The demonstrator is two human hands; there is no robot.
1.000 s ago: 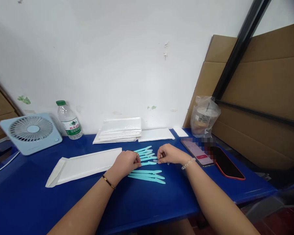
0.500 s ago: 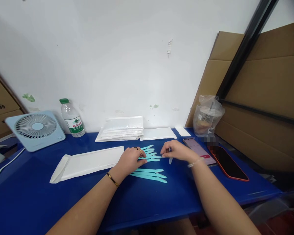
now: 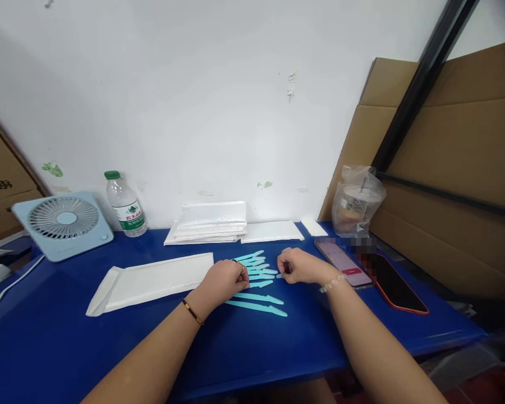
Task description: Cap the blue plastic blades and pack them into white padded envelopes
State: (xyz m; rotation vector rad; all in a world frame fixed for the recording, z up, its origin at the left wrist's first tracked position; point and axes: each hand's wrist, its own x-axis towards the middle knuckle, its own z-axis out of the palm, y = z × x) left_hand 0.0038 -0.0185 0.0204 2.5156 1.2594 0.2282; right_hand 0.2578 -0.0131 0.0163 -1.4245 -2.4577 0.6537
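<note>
Several turquoise eyebrow razors (image 3: 258, 307) lie on the blue table, handles to the left and blade ends to the right. My left hand (image 3: 226, 279) is closed over the handles of the upper group, thumb and fingers pinched around a razor (image 3: 261, 284); its grip is partly hidden. Just right of the blade ends, my right hand (image 3: 297, 266) is closed on small clear plastic pieces that look like blade caps (image 3: 280, 275). Two razors lie apart, below the left hand. Left of that hand rests a long white padded envelope (image 3: 155, 279) with its flap folded out.
Against the wall are a stack of white padded envelopes (image 3: 210, 224), a single envelope (image 3: 272, 231) and a white card (image 3: 314, 228). A blue fan (image 3: 66, 224) and a water bottle (image 3: 127, 207) stand left. Two phones (image 3: 345, 262) and a bagged drink cup (image 3: 357, 202) are right.
One razor from the lower group is now up beside the upper group, under my left hand. My right hand has drawn its fingers in, with a clear piece showing above them.
</note>
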